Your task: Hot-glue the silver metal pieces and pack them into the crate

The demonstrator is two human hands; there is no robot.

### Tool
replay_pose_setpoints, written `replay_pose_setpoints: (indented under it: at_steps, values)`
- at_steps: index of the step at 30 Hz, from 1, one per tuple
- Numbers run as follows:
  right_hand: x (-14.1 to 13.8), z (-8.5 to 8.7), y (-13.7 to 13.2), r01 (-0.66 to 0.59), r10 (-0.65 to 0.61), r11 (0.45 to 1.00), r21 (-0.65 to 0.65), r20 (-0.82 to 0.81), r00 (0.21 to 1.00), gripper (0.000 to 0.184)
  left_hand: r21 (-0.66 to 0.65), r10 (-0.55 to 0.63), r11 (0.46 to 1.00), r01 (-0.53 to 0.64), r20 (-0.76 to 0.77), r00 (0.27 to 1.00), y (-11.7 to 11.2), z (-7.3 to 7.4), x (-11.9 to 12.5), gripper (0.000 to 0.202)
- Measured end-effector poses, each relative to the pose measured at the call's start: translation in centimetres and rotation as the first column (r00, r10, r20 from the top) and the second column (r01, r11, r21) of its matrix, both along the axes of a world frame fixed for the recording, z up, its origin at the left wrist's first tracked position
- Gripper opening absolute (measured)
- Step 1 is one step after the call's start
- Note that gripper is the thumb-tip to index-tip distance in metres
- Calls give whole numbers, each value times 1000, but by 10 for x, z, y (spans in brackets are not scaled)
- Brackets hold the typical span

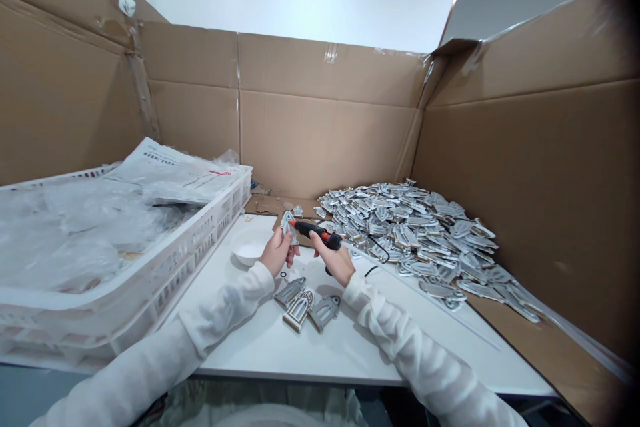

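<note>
My left hand holds a small grey-white arched piece upright between its fingers, over the white table. My right hand is wrapped round a black and orange hot glue gun. The gun's orange tip is at the face of the arched piece; whether it touches, I cannot tell. A long clear glue stick seems to run back from the gun toward the right. Just below my hands lie several arched pieces, one of them with a brown-edged frame. A small dark ring rests near my left wrist.
A large heap of similar pieces covers the back right. To the left stands a white plastic crate with clear bags and a printed sheet. Behind my left hand sits a white dish. Tall cardboard walls enclose the table.
</note>
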State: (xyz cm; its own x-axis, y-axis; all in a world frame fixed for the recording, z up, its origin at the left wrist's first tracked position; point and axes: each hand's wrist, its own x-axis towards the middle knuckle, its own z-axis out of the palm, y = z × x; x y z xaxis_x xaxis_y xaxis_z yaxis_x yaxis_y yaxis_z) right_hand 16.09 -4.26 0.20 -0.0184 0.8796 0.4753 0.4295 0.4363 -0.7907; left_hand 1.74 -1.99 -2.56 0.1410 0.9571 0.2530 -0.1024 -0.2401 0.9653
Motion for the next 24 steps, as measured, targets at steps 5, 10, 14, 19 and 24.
replay_pose_setpoints:
  at_steps: [5, 10, 14, 19, 24]
  values:
    - [0, 0, -1, 20, -20, 1000, -2, 4, 1000, 43, 29, 2, 1000, -1, -7, 1000, 1, -2, -1, 38]
    - [0, -1, 1, 38, -38, 999, 5, 20, 999, 45, 23, -3, 1000, 3, 3, 1000, 1, -2, -1, 37]
    - [0, -1, 1, 38, -38, 999, 1, 4, 999, 45, 25, 0, 1000, -1, 10, 1000, 1, -2, 0, 37]
    - [0, -2, 0, 22, -22, 1000, -1, 15, 1000, 42, 21, 5, 1000, -5, -1, 1000, 0, -1, 0, 35]
    - [-3, -1, -1, 39, -39, 996, 75, -8, 999, 35, 29, 51, 998, -51, -9, 999, -3, 4, 0, 30]
